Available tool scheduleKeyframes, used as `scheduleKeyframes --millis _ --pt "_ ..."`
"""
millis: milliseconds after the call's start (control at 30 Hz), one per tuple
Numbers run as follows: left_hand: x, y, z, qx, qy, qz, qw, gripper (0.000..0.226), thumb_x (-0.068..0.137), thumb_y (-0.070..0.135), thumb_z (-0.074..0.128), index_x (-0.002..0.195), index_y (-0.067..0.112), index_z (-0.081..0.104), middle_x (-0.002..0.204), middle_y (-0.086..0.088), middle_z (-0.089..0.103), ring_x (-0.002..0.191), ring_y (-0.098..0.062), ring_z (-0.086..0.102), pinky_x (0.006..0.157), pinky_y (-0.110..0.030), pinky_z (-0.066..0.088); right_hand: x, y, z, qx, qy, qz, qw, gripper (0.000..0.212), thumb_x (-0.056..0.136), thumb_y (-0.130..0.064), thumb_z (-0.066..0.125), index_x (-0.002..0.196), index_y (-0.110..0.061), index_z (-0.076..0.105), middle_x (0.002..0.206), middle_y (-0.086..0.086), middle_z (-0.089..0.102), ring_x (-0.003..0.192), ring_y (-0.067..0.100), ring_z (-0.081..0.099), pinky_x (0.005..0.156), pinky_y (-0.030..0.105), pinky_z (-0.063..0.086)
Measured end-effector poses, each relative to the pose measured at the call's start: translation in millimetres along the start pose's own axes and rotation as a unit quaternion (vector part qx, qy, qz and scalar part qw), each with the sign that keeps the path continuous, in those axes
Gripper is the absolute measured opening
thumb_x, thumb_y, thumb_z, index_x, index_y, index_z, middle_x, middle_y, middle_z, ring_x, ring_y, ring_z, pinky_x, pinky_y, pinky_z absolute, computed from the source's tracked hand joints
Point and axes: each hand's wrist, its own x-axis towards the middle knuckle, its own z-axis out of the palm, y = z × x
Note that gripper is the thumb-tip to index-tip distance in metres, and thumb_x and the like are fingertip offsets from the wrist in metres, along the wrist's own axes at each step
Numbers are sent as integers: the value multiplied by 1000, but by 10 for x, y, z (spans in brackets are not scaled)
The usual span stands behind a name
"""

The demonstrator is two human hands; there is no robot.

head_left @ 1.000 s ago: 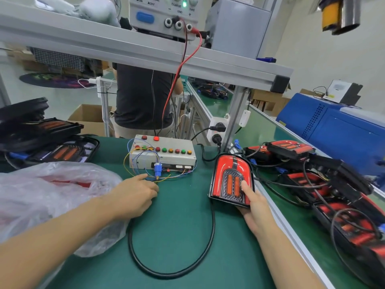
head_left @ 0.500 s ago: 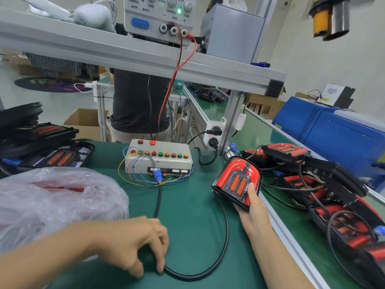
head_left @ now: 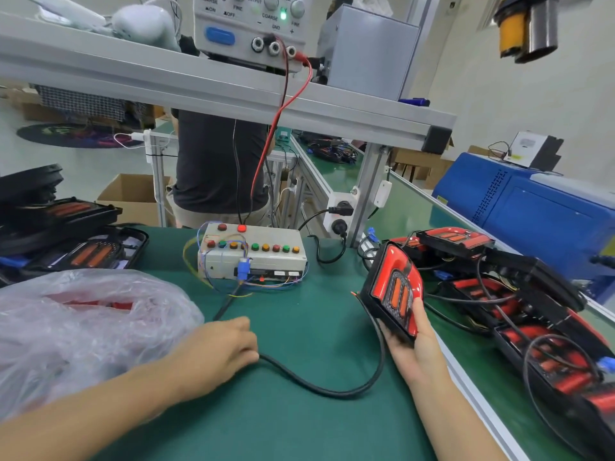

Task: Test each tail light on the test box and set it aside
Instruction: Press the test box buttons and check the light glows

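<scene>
clear plastic bag [head_left: 83, 321] on green mat [head_left: 299, 427], left | bench power supply [head_left: 253, 24] on upper shelf [head_left: 199, 91], green LED lit, red lead plugged in | blue machine [head_left: 532, 207] far right | cardboard box [head_left: 133, 194] on floor behind

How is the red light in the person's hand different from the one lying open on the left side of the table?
The red and black tail light is held tilted up off the green table by the right hand; the dark tail light with orange bars lies flat, untouched. The held one shows a bright red lens; the left one looks mostly black. A black cable runs from the held one. Both have orange bars.
</scene>
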Motion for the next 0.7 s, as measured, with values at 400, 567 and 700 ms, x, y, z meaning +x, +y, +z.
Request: scheduleKeyframes --millis 400,567,700 --pt "868 253 93 66 87 -222 969 31 92 45 52 102 17 59 109 -3 65 106 -26 59 78 -32 42 -333 95 230 -98 -168 170 966 63 47 -25 97 101 -1 76 110 19 71 95 30 72 81 46 59" --pt "947 425 151 -501 195 -336 773 26 102 11 37 90 11 59 100 -14 61 104 -36 59 97 -42 47 -549 410 343 -133 -200 253 937 43 70 -23 84 105 0 74 113 22 69 94 30 72 77 44 59" --pt "956 260 42 -405 105 -231 879 23 98 17 48 84 6 62 88 -11 66 83 -29 63 83 -38 52 -510 420 332 -181 -146 174 957 45 74 -30 71 108 0 73 111 22 70 89 27 72 80 41 60"
